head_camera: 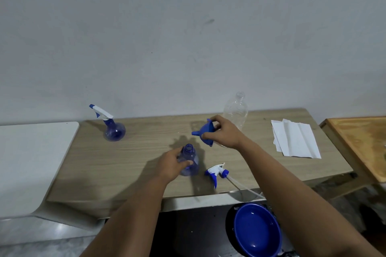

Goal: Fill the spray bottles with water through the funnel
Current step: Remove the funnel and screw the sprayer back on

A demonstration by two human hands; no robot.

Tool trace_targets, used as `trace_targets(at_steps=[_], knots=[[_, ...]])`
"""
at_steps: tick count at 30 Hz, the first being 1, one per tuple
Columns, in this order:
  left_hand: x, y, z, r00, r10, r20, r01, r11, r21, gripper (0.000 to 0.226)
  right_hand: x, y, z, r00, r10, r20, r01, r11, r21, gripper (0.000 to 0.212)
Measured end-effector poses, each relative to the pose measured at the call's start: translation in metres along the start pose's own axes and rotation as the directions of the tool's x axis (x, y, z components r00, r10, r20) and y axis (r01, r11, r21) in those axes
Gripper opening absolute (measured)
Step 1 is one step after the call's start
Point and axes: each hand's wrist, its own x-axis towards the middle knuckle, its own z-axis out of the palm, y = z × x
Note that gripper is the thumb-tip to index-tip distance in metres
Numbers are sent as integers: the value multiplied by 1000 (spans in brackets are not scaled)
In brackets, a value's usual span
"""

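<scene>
Wood table (125,162): my left hand (171,165) steadies open bottle (189,160); right hand (223,133) pinches funnel (205,133) rim. Light, slick plastic; grip rim.

Head-worn camera looks forward and down, close over the wooden table (129,160).

Bare tabletop (146,135) between capped spray bottle (113,129) and open bottle (189,161).

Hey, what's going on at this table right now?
A person is getting a spray bottle ready to fill. The left hand steadies an open blue bottle on the wooden table; its trigger head lies beside it. The right hand holds a blue funnel above, not yet in the neck.
</scene>
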Motion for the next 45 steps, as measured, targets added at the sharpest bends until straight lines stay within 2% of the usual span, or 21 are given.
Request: trace_targets(at_steps=[3, 7, 15, 19, 24, 27, 31, 33, 41, 43, 45], knots=[[1, 2, 0, 1000, 15, -7, -15, 1000, -16, 51, 2, 28, 17, 991, 77, -112, -69, 995, 75, 57], [-1, 5, 2, 999, 33, -17, -33, 999, -15, 50, 17, 61, 52, 967, 144, -210, -115, 983, 145, 65], [-1, 6, 3, 998, 40, -48, -37, 998, 59, 54, 58, 94, 101, 956, 203, -211, -173, 973, 153, 69], [-4, 5, 4, 999, 13, -42, -9, 997, 78, 59, 68, 93, 95, 964, 187, -189, -193, 981, -16, 61], [-6, 5, 5, 999, 11, -36, -9, 998, 59, 59, 49, 94, 78, 969, 183, -168, -222, 942, -253, 29], [-7, 3, 6, 999, 6, -36, -4, 999, 52, 60, 28, 101, 61, 972, 179, -151, -224, 896, -383, 37], [-8, 1, 6, 1000, 12, -22, -11, 999, 34, 57, -1, 104, 46, 955, 294, -34, -256, 765, -592, 27], [-9, 0, 7, 1000, 14, -22, -13, 1000, 21, 57, -9, 110, 49, 945, 327, -12, -259, 725, -638, 31], [-21, 3, 6, 1000, 4, 5, -4, 1000, 16, 49, -14, 145, 65, 957, 284, -56, -269, 801, -535, 26], [-23, 1, 5, 1000, -12, 19, 12, 1000, 4, 51, -11, 136, 53, 958, 276, -74, -281, 867, -411, 22], [-24, 1, 4, 1000, -20, 24, 20, 1000, -7, 53, -5, 113, 36, 972, 211, -106, -225, 964, -140, 24]])
